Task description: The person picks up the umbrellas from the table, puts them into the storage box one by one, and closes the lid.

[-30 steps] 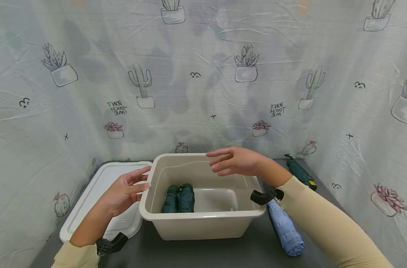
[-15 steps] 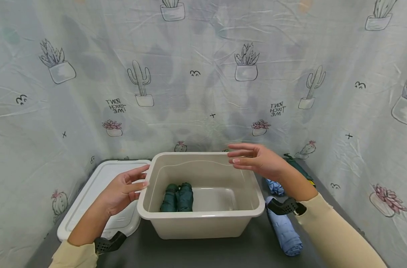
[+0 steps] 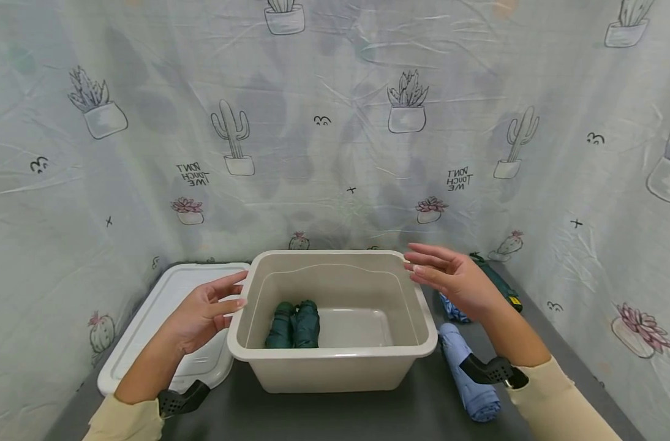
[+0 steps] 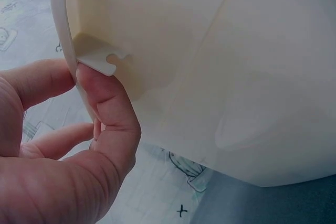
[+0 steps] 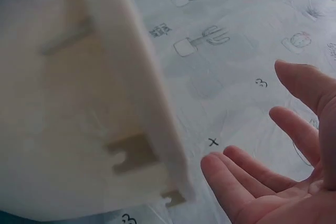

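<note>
A beige plastic storage bin (image 3: 335, 373) stands upright on the dark table. Two dark green rolled fabric bundles (image 3: 293, 326) lie side by side in its left part. My left hand (image 3: 203, 312) holds the bin's left rim; in the left wrist view, the thumb and a finger meet at the rim and a small tab below it. Beside the bin's back right corner is my right hand (image 3: 451, 275), fingers spread and loose, holding nothing. The right wrist view shows this hand (image 5: 278, 166) apart from the bin's outer wall.
A white lid (image 3: 197, 282) lies left of the bin, partly behind the left arm. At right rest a light blue roll (image 3: 464, 367), a crumpled blue bundle (image 3: 453, 308) and a dark green roll (image 3: 497, 283) with a yellow tag. A cactus-print curtain (image 3: 335, 153) hangs behind.
My right hand has moved right, from over the bin to beside its right rim, uncovering the crumpled blue bundle. The left hand stays at the left rim.
</note>
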Motion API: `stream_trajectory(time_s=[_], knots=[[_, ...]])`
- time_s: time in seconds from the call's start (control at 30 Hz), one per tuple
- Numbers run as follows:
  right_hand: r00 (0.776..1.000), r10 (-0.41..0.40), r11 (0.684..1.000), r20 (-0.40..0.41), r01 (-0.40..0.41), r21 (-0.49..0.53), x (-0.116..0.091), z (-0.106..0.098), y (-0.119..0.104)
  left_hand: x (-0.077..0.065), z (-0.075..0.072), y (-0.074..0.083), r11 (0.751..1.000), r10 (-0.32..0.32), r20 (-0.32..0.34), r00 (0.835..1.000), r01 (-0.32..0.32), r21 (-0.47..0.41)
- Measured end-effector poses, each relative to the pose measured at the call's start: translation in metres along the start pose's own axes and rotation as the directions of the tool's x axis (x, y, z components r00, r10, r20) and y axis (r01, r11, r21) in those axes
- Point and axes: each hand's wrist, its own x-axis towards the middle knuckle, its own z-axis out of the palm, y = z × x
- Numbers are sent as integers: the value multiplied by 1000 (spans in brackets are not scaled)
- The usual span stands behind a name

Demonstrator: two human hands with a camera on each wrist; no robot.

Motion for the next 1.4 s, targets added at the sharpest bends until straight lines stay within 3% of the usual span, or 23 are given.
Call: stream_trajectory(time_s=[0.23,0.5,0.63,0.8,1.03,1.27,1.4], knots=[[993,-9,998,-114,3,-57,-25,-3,14,2,1,0,1000,6,1,1000,-6,0],[971,-17,978,-240,-34,-206,-49,-8,39,2,2,-2,1000,3,-3,1000,-3,-12],[962,-14,977,-273,-44,-207,-61,-9,52,1,1,-3,1000,4,-11,1000,-4,-21],[946,50,963,-320,-131,-235,-78,-12,69,1,1,-4,1000,4,-7,1000,-4,-25],[922,152,955,-356,-230,-188,-93,-12,84,1,0,-4,1000,9,-12,1000,-10,-15],[873,281,889,-400,-393,-234,-102,-11,92,0,0,-3,999,11,-2,1000,-11,-32],[859,331,845,-391,-454,-282,-106,-12,96,-1,0,-3,999,7,-10,1000,-7,-34]])
